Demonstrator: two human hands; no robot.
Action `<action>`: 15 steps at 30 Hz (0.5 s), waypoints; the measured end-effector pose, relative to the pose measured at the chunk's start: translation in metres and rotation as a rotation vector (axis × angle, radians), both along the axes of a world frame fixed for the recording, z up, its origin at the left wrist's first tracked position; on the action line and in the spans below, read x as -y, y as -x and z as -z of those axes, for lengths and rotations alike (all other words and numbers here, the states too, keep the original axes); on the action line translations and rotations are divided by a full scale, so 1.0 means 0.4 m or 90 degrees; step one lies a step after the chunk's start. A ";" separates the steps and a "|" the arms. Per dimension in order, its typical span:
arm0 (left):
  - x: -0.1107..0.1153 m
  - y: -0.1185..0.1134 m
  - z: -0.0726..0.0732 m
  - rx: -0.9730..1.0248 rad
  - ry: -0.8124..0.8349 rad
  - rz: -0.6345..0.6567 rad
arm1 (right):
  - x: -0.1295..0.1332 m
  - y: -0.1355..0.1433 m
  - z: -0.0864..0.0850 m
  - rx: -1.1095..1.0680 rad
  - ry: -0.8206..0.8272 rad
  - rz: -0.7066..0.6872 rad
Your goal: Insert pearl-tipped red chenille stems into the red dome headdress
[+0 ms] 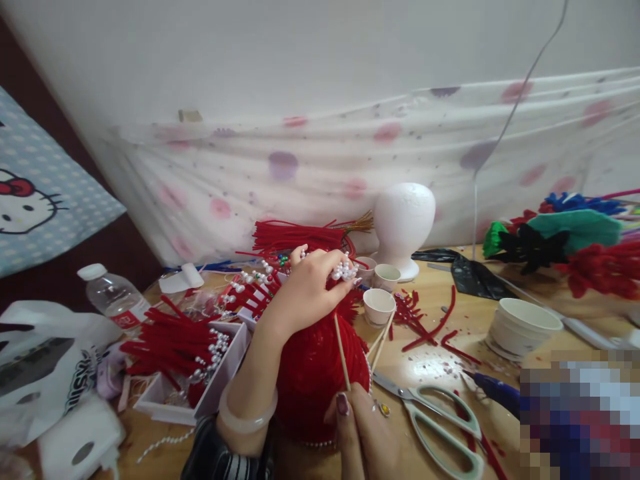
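A dome-shaped red velvet piece (pixel 320 373), edged with small white beads along its lower rim, stands in front of me. My left hand (pixel 313 283), with a pale bangle at the wrist, reaches over its top. Its fingers are curled round a cluster of white pearl beads (pixel 344 268); what lies under the palm is hidden. Low in view, my right hand (pixel 365 427) pinches a thin wooden stick (pixel 343 353). The stick slants up against the red velvet, its upper end just below my left hand.
Scissors (pixel 430 420) and a dark-blue tool (pixel 495 392) lie at the right. Paper cups (pixel 379 307) and a foam head (pixel 404 223) stand behind. A white box (pixel 220 393) holds red pipe cleaners (pixel 170 340). A water bottle (pixel 113 297) stands left.
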State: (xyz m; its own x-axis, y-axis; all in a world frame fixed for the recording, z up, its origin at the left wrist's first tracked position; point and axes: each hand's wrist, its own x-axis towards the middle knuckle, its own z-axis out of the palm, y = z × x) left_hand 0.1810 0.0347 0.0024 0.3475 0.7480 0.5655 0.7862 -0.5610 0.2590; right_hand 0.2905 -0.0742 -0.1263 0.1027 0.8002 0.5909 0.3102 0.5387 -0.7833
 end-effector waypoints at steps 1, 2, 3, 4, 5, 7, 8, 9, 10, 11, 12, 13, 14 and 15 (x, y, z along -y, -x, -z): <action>0.000 0.002 0.000 0.002 0.001 0.005 | 0.003 -0.001 -0.001 0.012 0.014 -0.002; 0.000 0.004 -0.001 0.004 0.000 0.009 | 0.005 -0.002 -0.005 0.021 0.024 -0.004; 0.000 0.006 -0.001 0.002 -0.003 0.012 | 0.009 -0.002 -0.010 0.027 0.031 -0.004; 0.000 0.008 -0.001 0.000 -0.007 0.013 | 0.012 -0.001 -0.017 0.031 0.035 -0.004; 0.000 0.010 -0.002 -0.003 -0.011 0.015 | 0.016 0.000 -0.024 0.032 0.037 -0.003; 0.002 0.012 -0.004 -0.003 -0.011 0.023 | 0.025 0.003 -0.038 0.025 0.046 -0.002; 0.003 0.013 -0.005 -0.001 -0.009 0.028 | 0.030 0.006 -0.044 0.016 0.058 -0.007; 0.004 0.014 -0.007 0.002 -0.007 0.034 | 0.035 0.009 -0.048 0.005 0.075 -0.010; 0.005 0.015 -0.009 0.006 -0.006 0.039 | 0.040 0.012 -0.052 -0.007 0.096 -0.010; 0.006 0.015 -0.011 0.009 -0.006 0.044 | 0.045 0.016 -0.055 -0.019 0.116 -0.006; 0.006 0.016 -0.012 0.012 -0.006 0.049 | 0.049 0.020 -0.058 -0.028 0.132 0.003; 0.007 0.017 -0.014 0.015 -0.006 0.054 | 0.052 0.024 -0.061 -0.033 0.139 0.013; 0.007 0.018 -0.015 0.017 -0.006 0.056 | 0.054 0.028 -0.064 -0.031 0.136 0.021; 0.007 0.019 -0.016 0.018 -0.006 0.058 | 0.055 0.032 -0.066 -0.025 0.126 0.025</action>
State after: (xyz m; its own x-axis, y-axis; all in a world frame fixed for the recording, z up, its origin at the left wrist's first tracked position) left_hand 0.1733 0.0318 0.0087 0.3975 0.7084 0.5832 0.7240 -0.6326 0.2750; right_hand 0.2778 -0.0961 -0.0999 0.1552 0.8955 0.4170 0.2952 0.3608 -0.8847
